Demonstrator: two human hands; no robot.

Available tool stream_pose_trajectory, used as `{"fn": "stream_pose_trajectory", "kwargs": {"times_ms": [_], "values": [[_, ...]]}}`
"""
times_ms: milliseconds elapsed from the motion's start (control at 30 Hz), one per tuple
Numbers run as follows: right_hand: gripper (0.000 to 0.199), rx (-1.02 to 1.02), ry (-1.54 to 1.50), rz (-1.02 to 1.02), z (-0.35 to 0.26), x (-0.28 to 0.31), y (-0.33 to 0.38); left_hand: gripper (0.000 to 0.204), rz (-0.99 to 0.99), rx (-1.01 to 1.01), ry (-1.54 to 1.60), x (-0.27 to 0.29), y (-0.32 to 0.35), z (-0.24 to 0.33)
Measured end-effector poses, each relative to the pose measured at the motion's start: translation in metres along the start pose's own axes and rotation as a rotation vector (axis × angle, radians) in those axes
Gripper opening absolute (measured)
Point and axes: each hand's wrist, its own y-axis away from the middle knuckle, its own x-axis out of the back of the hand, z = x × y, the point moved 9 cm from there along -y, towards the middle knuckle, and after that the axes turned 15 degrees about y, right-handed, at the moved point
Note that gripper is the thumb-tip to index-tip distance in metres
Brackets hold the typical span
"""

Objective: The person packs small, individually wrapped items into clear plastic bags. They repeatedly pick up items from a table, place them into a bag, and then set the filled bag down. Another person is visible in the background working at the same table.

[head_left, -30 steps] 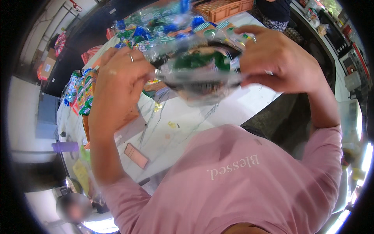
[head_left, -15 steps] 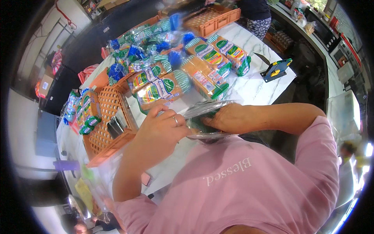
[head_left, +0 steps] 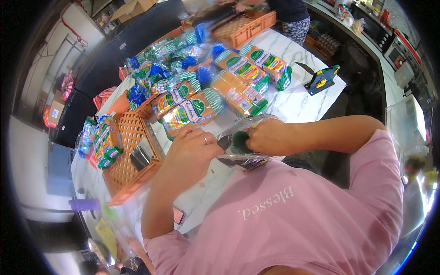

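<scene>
Left hand [head_left: 191, 153] pinches a clear bag [head_left: 238, 145] by 1 side; right hand [head_left: 269, 137], grip closed, holds the other.

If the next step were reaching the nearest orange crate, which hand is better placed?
Probably the left hand: it is nearer that orange crate; the right hand is farther off, across the clear plastic bag.

Wearer's hands [head_left: 195, 146] [head_left: 268, 137]: two; held plastic bag [head_left: 238, 143]: one; bread loaves [head_left: 190, 112]: over five; orange crates [head_left: 130, 130] [head_left: 250, 30]: at least two.
</scene>
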Motion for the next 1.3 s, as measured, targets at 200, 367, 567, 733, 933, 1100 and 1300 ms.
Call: {"fn": "stream_pose_trajectory", "kwargs": {"times_ms": [200, 367, 567, 733, 933, 1100, 1300], "values": [[0.025, 0.258, 0.039, 0.478, -0.032, 0.036, 0.025, 0.012, -0.016, -0.009, 0.038, -0.002, -0.006, 0.003], [0.026, 0.260, -0.005, 0.728, -0.035, 0.054, 0.046, 0.011, -0.039, -0.045, 0.063, -0.003, -0.006, 0.008], [0.029, 0.136, -0.073, 0.189, -0.016, 0.025, 0.017, 0.011, -0.017, -0.019, 0.054, 0.000, -0.008, 0.007], [0.021, -0.017, -0.127, 0.209, -0.001, 0.027, 0.015, 0.009, 0.055, -0.067, 0.043, 0.016, -0.013, 0.012], [0.016, -0.009, -0.461, 0.412, 0.038, 0.074, 0.026, 0.005, 0.028, -0.168, 0.094, 0.017, -0.028, 0.030], [0.013, -0.070, -0.467, 0.493, 0.063, 0.096, 0.040, 0.004, -0.069, -0.192, -0.006, 0.006, -0.038, 0.029], [0.018, 0.026, -0.547, 0.564, 0.063, 0.110, 0.052, 0.005, -0.060, -0.030, 0.015, 0.014, -0.046, 0.006]]}}
